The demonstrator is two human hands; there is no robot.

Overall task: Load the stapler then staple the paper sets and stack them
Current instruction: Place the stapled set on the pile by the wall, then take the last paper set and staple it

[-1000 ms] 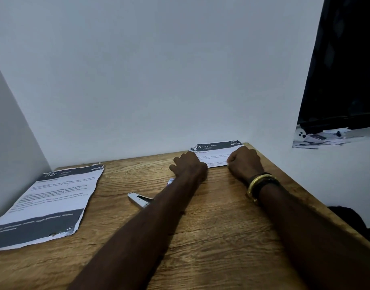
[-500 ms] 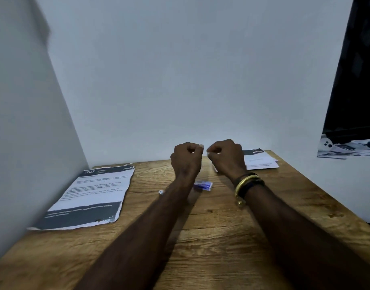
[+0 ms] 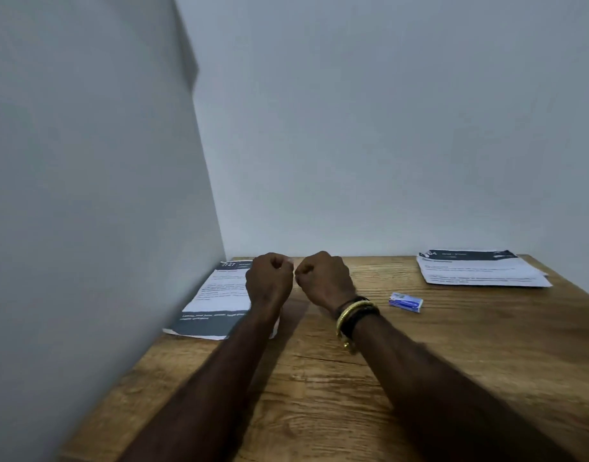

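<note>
Both sets of fingers [image 3: 281, 265] are clenched, and I cannot tell whether they pinch anything. The left hand [image 3: 269, 281] hangs above the near-left paper set [image 3: 219, 295] beside the wall, with the right hand [image 3: 324, 280] just beside it. A blue staple box [image 3: 405, 302] lies to their right, and a second paper set [image 3: 479, 270] sits at the far right of the wooden table [image 3: 319, 395].

Office-type desk nook: wood-grain desk [image 3: 319, 395] set in a corner of bare white walls [image 3: 353, 128], with printed papers [image 3: 219, 295] at left, a paper stack [image 3: 479, 271] at right, and a staple box [image 3: 405, 302] between.
</note>
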